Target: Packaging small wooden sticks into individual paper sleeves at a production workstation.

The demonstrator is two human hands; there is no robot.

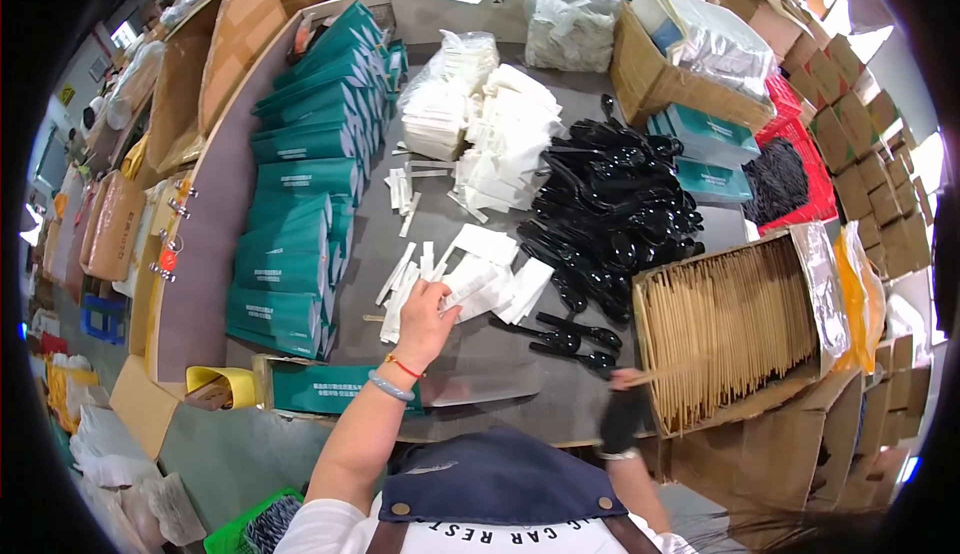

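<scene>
My left hand (428, 319) is at the near pile of white paper packets (402, 284) and folded white napkins (485, 244), its fingers bent and pinching a white packet. My right hand (622, 409), in a dark fingerless covering, is blurred beside the box of wooden chopsticks (725, 329); a pale chopstick (655, 374) sticks out from its fingers. Black plastic spoons (615, 204) lie heaped on the grey table (375, 224), with several loose ones (570, 339) close to that hand. At the front edge lies a green printed sleeve (345, 389) with a clear bag part.
Stacks of green sleeves (300, 224) line the left side by a raised wall (200, 254). Bigger napkin piles (510, 134) lie farther back. A cardboard box (640, 64), green boxes (710, 154) and a red crate (800, 164) stand at the right. A yellow container (222, 384) is front left.
</scene>
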